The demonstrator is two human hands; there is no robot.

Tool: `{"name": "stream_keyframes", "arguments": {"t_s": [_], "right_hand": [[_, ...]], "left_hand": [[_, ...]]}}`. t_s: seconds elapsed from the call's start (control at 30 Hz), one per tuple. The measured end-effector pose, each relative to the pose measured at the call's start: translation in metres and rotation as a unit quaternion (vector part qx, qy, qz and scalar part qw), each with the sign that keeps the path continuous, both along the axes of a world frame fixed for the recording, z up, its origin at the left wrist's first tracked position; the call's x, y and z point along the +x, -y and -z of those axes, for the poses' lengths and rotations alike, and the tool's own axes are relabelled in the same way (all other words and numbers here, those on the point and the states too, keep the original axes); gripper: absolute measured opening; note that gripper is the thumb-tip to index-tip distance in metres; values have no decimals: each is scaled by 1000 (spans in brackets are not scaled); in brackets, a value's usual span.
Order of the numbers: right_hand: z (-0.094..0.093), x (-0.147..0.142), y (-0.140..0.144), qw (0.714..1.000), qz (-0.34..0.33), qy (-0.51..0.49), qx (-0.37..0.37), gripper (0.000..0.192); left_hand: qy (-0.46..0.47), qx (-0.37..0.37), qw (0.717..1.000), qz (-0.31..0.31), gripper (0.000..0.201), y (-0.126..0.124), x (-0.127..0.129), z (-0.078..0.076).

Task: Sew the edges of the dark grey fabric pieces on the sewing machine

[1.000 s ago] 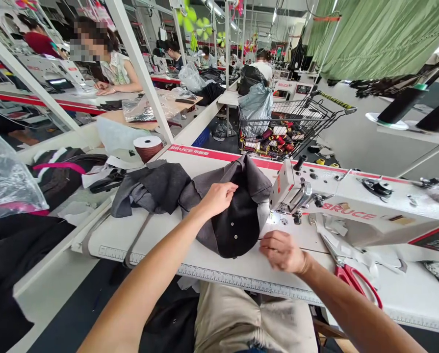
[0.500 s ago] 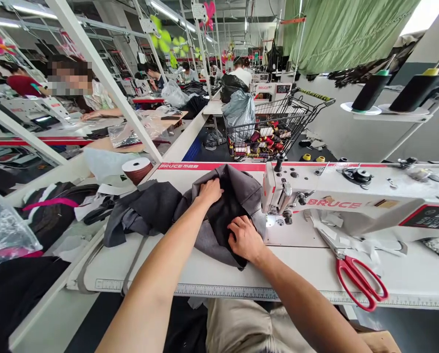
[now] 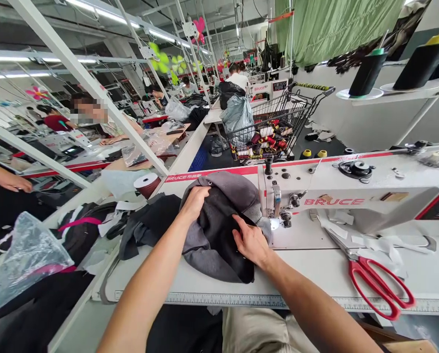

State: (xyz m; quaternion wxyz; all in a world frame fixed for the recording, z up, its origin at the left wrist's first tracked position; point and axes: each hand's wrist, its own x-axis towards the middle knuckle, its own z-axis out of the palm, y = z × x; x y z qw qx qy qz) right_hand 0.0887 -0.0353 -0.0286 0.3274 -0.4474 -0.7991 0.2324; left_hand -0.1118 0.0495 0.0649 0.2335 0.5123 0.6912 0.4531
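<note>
A bunched grey garment piece [image 3: 232, 189] with black lining [image 3: 219, 218] lies on the sewing machine's white bed, its right edge close to the needle area. My left hand [image 3: 197, 202] is closed on the upper left fold of the garment, fingertips partly hidden. Lower right, my right hand [image 3: 252, 242] rests on the black lining with its index finger stretched out and the other fingers loosely bent. The white sewing machine [image 3: 337, 186] stands right of my hands. Dark cloth [image 3: 145, 223] trails off to the left.
Red-handled scissors [image 3: 379, 284] lie at the right front over white scraps. A ruler strip [image 3: 226, 298] runs along the table edge. Left are a brown thread spool [image 3: 147, 184], a plastic bag [image 3: 31, 260] and another person's hand [image 3: 15, 181]. Behind stands a cart [image 3: 278, 122] of spools.
My left hand has moved from inside the garment to its left fold. My right index finger has straightened over the lining. The view has tilted, and another person's hand shows at the left.
</note>
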Motion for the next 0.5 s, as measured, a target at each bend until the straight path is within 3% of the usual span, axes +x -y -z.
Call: {"name": "stream_keyframes", "arguments": {"t_s": [0.17, 0.3, 0.5], "right_hand": [[1, 3, 4, 999, -37, 14, 18, 42], [5, 5, 6, 998, -34, -30, 31, 40], [9, 5, 6, 998, -26, -48, 43, 53]], "left_hand": [[179, 6, 984, -10, 23, 31, 15, 12], [294, -1, 956, -12, 22, 42, 20, 10], [418, 10, 908, -35, 19, 51, 21, 8]]}}
